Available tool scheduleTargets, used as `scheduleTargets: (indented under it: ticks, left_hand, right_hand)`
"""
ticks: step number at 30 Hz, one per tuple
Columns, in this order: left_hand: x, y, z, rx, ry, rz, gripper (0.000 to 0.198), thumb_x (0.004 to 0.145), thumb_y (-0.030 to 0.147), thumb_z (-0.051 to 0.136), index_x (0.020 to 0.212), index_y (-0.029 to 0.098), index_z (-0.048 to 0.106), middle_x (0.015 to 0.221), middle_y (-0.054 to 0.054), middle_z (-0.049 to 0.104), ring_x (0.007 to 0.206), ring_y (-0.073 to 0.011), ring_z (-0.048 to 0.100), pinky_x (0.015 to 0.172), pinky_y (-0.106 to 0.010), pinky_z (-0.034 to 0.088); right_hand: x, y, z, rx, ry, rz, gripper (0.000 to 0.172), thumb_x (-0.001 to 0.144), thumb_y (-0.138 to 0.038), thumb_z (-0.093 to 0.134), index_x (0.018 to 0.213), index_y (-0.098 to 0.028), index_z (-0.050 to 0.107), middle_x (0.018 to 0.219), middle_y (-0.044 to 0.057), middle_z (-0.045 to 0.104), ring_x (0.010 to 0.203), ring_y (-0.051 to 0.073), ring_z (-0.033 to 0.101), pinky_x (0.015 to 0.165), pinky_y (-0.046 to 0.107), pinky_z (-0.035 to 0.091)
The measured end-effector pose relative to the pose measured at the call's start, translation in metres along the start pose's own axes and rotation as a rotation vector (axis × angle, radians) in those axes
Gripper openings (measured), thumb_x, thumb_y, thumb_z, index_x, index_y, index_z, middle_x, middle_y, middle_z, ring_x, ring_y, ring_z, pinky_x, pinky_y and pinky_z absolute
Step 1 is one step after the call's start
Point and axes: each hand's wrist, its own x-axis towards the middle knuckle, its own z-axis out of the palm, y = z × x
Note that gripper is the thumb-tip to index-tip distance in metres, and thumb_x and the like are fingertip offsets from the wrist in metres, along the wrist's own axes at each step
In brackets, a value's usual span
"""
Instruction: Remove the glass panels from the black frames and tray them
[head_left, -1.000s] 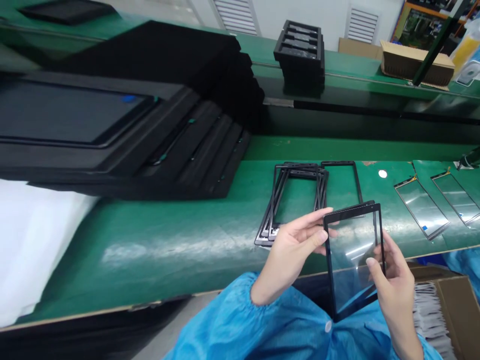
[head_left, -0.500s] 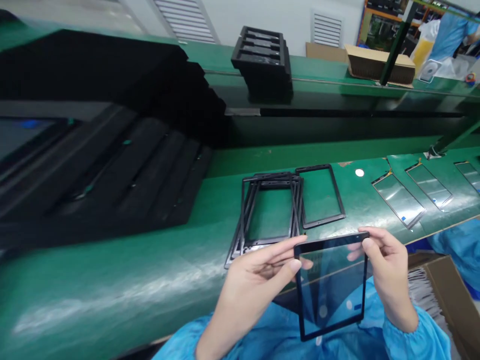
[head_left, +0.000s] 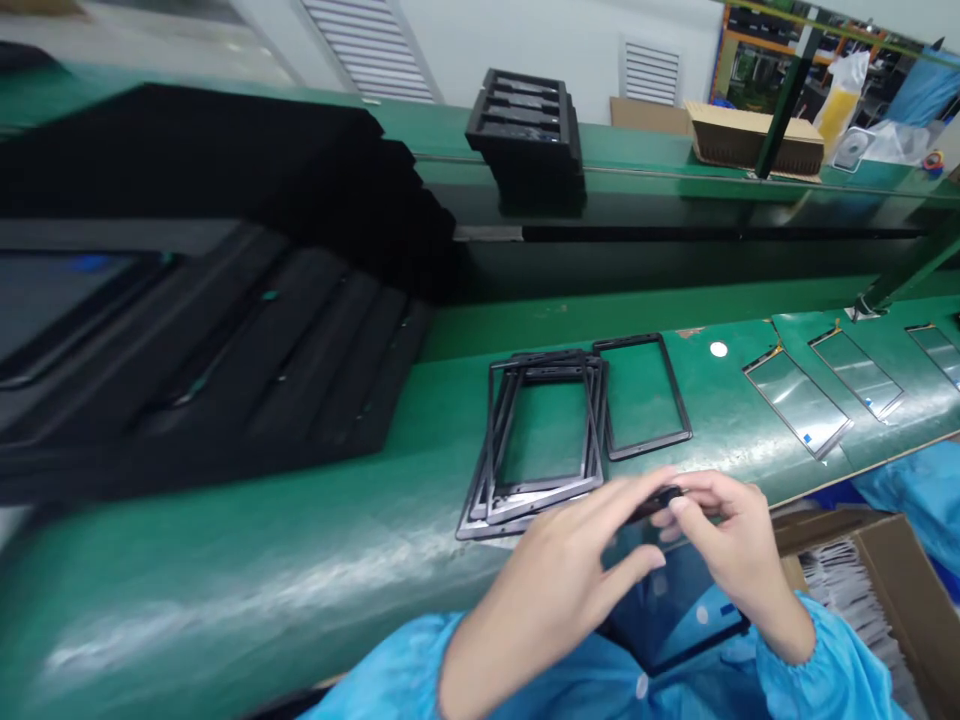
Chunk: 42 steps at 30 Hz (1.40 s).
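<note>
My right hand [head_left: 731, 535] pinches the upper corner of a black-framed glass touch panel [head_left: 671, 605], which hangs tilted in front of my blue sleeves. My left hand [head_left: 570, 565] reaches across the panel's top edge, fingers stretched out and thumb apart. It hides much of the panel's left side, and whether its fingertips touch the edge I cannot tell. Just beyond my hands, several black bezel frames [head_left: 487, 445] lie in a loose, crooked stack on the green bench. One single bezel frame [head_left: 679, 395] lies flat to the right of that stack.
Tall stacked black trays [head_left: 300, 340] fill the left. Several clear panels [head_left: 799, 395] lie along the right. An open carton [head_left: 892, 560] stands below the bench edge, near another person's blue sleeve [head_left: 911, 500]. More black trays [head_left: 525, 130] and a cardboard box [head_left: 757, 135] sit on the shelf.
The panel has turned more edge-on, and my right hand has moved left with its corner. My left hand has shifted right over the top edge, its thumb coming off the glass.
</note>
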Motion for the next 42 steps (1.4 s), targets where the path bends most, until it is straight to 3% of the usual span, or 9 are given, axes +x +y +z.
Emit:
scheduleTargets:
  ticks: [4, 10, 16, 28, 31, 34, 37, 39, 42]
  left_hand:
    - [0.003, -0.003, -0.007, -0.235, -0.139, -0.267, 0.048, 0.096, 0.033, 0.065, 0.143, 0.029, 0.068, 0.098, -0.004, 0.084, 0.069, -0.0209, 0.079, 0.068, -0.028, 0.064]
    - [-0.016, -0.019, -0.011, -0.565, 0.230, -0.527, 0.053, 0.087, 0.045, 0.076, 0.129, 0.020, 0.054, 0.089, -0.006, 0.081, 0.060, -0.0224, 0.077, 0.048, -0.027, 0.058]
    - [-0.026, -0.002, -0.005, -0.574, 0.430, -0.526, 0.048, 0.088, 0.042, 0.078, 0.123, 0.021, 0.053, 0.085, -0.003, 0.080, 0.058, -0.0187, 0.076, 0.048, -0.023, 0.057]
    - [-0.033, 0.004, 0.000, -0.555, 0.485, -0.537, 0.044, 0.091, 0.042, 0.076, 0.122, 0.022, 0.054, 0.085, -0.002, 0.079, 0.058, -0.0189, 0.075, 0.049, -0.024, 0.058]
    - [-0.033, -0.010, -0.003, -0.475, 0.460, -0.469, 0.037, 0.096, 0.041, 0.070, 0.124, 0.023, 0.055, 0.097, -0.006, 0.081, 0.063, -0.0200, 0.077, 0.050, -0.027, 0.060]
    - [-0.027, -0.020, -0.011, -0.104, 0.421, -0.227, 0.021, 0.097, 0.036, 0.068, 0.112, 0.022, 0.070, 0.134, -0.015, 0.075, 0.106, -0.0291, 0.080, 0.089, -0.044, 0.068]
    - [-0.014, -0.021, -0.013, 0.238, 0.258, 0.073, 0.021, 0.098, 0.030, 0.067, 0.112, 0.026, 0.082, 0.134, -0.010, 0.078, 0.130, -0.0319, 0.071, 0.127, -0.061, 0.039]
    - [-0.007, -0.019, -0.009, 0.284, 0.131, 0.195, 0.024, 0.102, 0.029, 0.063, 0.116, 0.026, 0.083, 0.115, -0.007, 0.085, 0.113, -0.0284, 0.079, 0.124, -0.057, 0.044]
    - [-0.003, -0.016, -0.001, 0.266, 0.072, 0.217, 0.027, 0.106, 0.029, 0.059, 0.113, 0.023, 0.085, 0.101, -0.008, 0.087, 0.089, -0.0251, 0.083, 0.094, -0.039, 0.064]
  right_hand:
    - [0.003, -0.005, -0.025, 0.058, -0.163, 0.217, 0.048, 0.089, -0.062, 0.081, 0.106, -0.018, 0.082, 0.088, 0.010, 0.086, 0.068, 0.022, 0.084, 0.065, 0.027, 0.067]
    - [-0.001, 0.004, -0.068, 0.043, -0.033, 0.285, 0.055, 0.085, -0.069, 0.082, 0.094, -0.015, 0.083, 0.076, 0.014, 0.084, 0.075, 0.027, 0.084, 0.067, 0.029, 0.066]
    - [-0.002, 0.015, -0.045, 0.076, 0.198, 0.188, 0.056, 0.079, -0.073, 0.084, 0.076, -0.018, 0.076, 0.056, 0.008, 0.075, 0.059, 0.027, 0.080, 0.058, 0.031, 0.065]
    - [-0.008, 0.007, -0.030, 0.039, 0.236, 0.020, 0.044, 0.090, -0.062, 0.079, 0.086, -0.018, 0.080, 0.065, 0.008, 0.080, 0.048, 0.021, 0.075, 0.050, 0.028, 0.063]
    - [-0.011, 0.008, -0.029, 0.036, 0.217, 0.021, 0.042, 0.089, -0.058, 0.082, 0.100, -0.018, 0.082, 0.070, 0.008, 0.082, 0.058, 0.024, 0.081, 0.056, 0.029, 0.066]
    - [-0.017, 0.007, -0.025, -0.053, 0.232, -0.013, 0.034, 0.090, -0.051, 0.083, 0.100, -0.018, 0.082, 0.070, 0.008, 0.083, 0.061, 0.025, 0.082, 0.061, 0.031, 0.069]
    - [-0.023, 0.008, -0.021, -0.146, 0.181, -0.044, 0.030, 0.094, -0.048, 0.079, 0.102, -0.018, 0.084, 0.074, 0.009, 0.084, 0.062, 0.026, 0.083, 0.063, 0.031, 0.070]
    - [-0.026, 0.009, -0.018, -0.185, 0.152, -0.056, 0.030, 0.095, -0.046, 0.078, 0.103, -0.019, 0.084, 0.077, 0.009, 0.085, 0.063, 0.026, 0.083, 0.064, 0.033, 0.071]
    - [-0.029, 0.010, -0.015, -0.213, 0.186, -0.051, 0.031, 0.097, -0.048, 0.076, 0.104, -0.018, 0.084, 0.078, 0.009, 0.085, 0.064, 0.026, 0.083, 0.065, 0.034, 0.071]
